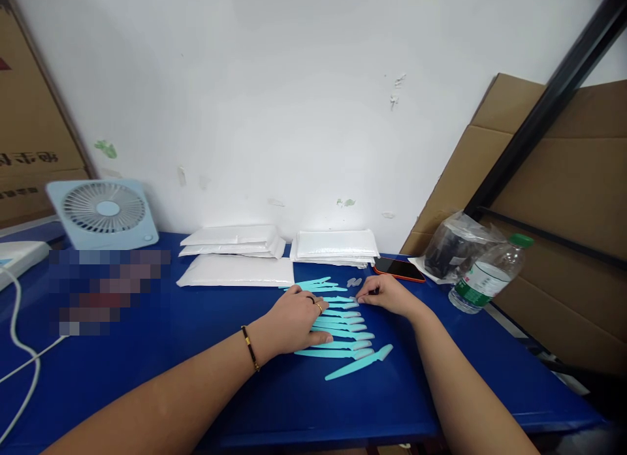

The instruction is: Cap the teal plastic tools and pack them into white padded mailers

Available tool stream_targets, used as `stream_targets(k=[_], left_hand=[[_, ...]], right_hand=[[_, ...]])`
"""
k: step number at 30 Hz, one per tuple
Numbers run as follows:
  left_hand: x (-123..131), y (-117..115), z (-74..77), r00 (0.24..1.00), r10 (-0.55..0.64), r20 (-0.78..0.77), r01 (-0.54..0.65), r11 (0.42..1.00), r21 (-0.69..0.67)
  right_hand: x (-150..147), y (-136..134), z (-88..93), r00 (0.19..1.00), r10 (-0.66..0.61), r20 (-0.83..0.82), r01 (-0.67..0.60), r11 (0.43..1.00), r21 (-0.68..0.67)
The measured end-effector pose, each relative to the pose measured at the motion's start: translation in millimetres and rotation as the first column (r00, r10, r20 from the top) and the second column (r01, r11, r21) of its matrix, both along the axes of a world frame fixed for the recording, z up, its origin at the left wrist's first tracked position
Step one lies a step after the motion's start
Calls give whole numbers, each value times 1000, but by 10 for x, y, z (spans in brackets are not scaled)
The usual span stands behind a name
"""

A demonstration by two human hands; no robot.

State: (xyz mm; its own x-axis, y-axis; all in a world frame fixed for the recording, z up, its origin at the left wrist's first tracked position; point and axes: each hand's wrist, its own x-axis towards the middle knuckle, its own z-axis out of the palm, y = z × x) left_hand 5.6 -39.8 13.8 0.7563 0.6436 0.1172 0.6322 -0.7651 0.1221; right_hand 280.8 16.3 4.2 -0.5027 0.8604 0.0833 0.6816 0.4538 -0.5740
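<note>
A row of turquoise eyebrow razors (343, 345) lies on the blue table, heads pointing right, most with clear caps over the blades. My left hand (294, 321) rests palm down across their handles, thumb apart from the fingers; the fingertips touch a razor near the far end of the row. At the head of that razor, my right hand (385, 294) pinches what looks like a small clear blade cap, mostly hidden by the fingers. A few loose clear caps (353, 282) lie just beyond. More razors (313, 284) lie bunched behind my left hand. The nearest razor (359, 365) sits at a slant.
White padded mailers (240, 271) are stacked along the wall, with another pile (334, 245) beside them. An orange-edged phone (399, 269), a plastic-wrapped dark item (447, 246) and a green-capped bottle (484, 279) stand right. A light blue fan (105, 210) and white cables occupy the left.
</note>
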Motion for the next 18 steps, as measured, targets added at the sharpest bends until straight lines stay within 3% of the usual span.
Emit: stream_targets(k=[9,12,15,18], left_hand=[[-17,23,-80,995,-70,69,75,995,-69],[-29,61,-107,997,-38,71,43,997,-66],[-29,99,-142,999,26,43,-25,999,-21],[-20,104,-152,999,38,35,-37,999,-8]], right_hand=[[-153,-24,-47,999,44,-19,-43,999,20],[-70,22,-34,998,-66,-15,68,985,157],[28,93,-43,979,-198,43,175,935,309],[71,126,-60,980,-172,95,140,951,275]])
